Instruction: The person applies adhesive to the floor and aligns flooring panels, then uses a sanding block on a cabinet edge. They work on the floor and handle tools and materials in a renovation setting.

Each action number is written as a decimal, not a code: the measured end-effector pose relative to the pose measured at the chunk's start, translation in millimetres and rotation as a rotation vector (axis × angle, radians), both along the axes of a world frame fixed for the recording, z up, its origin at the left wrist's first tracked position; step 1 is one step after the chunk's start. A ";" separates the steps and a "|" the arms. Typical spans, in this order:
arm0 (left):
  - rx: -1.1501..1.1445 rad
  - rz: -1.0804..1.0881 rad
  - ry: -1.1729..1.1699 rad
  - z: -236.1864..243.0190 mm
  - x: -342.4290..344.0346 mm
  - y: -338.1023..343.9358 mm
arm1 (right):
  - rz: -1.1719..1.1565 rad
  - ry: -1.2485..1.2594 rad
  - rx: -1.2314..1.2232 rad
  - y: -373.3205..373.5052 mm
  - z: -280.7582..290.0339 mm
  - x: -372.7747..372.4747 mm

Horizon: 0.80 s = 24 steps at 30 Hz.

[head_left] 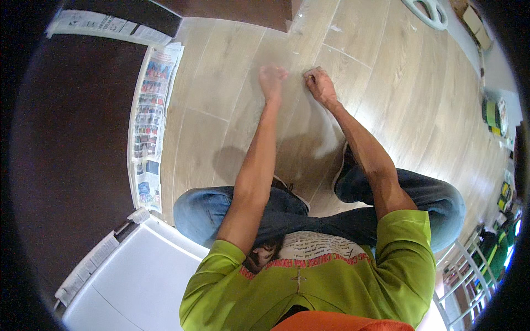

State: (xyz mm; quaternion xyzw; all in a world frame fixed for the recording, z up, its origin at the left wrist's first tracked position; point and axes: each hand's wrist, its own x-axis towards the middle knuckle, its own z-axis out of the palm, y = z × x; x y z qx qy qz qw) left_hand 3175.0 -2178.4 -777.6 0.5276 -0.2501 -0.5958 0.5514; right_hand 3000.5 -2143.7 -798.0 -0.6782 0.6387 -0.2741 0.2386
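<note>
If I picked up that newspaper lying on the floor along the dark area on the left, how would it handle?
The newspaper would probably be floppy: it lies as thin flat sheets on the plank floor. It looks light, so a push would likely slide or crumple it rather than move it whole. Its overlapping sheets might separate when lifted. Both hands are well away from it.

At upper centre, the left hand (273, 79) and the fisted right hand (319, 83) press on the wood-look floor (221, 110); newspaper (152, 118) lies at left.
</note>
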 end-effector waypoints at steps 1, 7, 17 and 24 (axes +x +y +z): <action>-0.011 0.009 -0.002 4.6 1.8 -1.1 | -0.015 -0.057 0.030 -5.1 3.1 5.9; -0.001 0.015 -0.015 52.5 2.1 -10.5 | 0.113 -0.334 -0.152 -48.4 29.7 58.4; -0.033 0.216 0.741 74.4 77.8 -57.8 | 0.241 -0.518 -0.355 -62.5 162.2 150.7; -0.098 0.360 0.288 263.9 105.0 -34.9 | 0.105 -0.716 -0.064 -60.7 328.9 183.4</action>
